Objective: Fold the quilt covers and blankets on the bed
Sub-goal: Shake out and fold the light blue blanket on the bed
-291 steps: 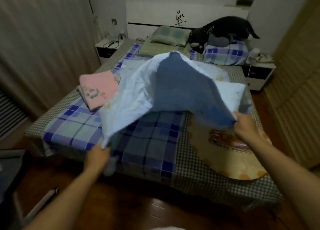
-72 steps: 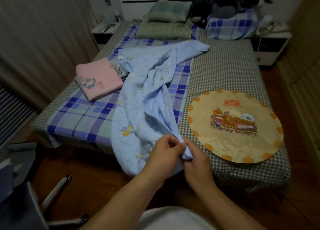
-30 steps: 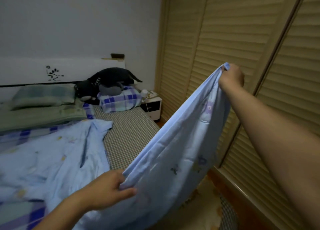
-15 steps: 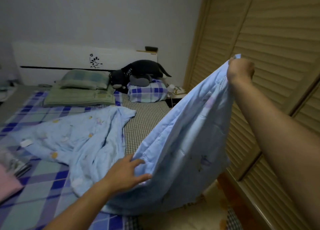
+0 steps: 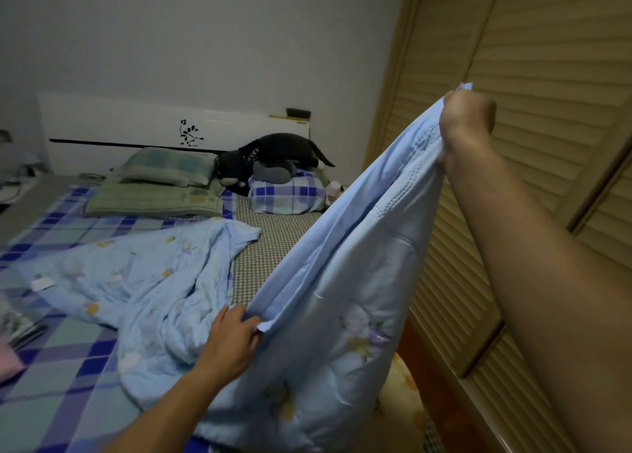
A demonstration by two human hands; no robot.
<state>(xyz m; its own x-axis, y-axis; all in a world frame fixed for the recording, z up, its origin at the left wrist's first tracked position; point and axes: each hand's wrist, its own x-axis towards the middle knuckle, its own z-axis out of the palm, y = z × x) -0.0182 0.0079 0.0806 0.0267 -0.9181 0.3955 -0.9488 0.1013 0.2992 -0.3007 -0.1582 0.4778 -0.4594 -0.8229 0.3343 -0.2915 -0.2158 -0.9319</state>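
Now, right hand (image 5: 466,121): raised, fist clenched on pale blue floral quilt's (image 5: 342,281) corner.
Left hand (image 5: 236,340): fingers (image 5: 244,316) pinching the quilt's edge lower down.
Bed (image 5: 270,247): carries the quilt's other end.

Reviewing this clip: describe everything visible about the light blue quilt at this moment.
The light blue quilt looks soft, thin and stitched, with small pale floral prints. The right hand grips one corner raised high; the left hand holds the folded edge lower down, so that edge runs taut between them and a panel hangs below. The rest lies crumpled across the plaid sheet and checked mattress cover.
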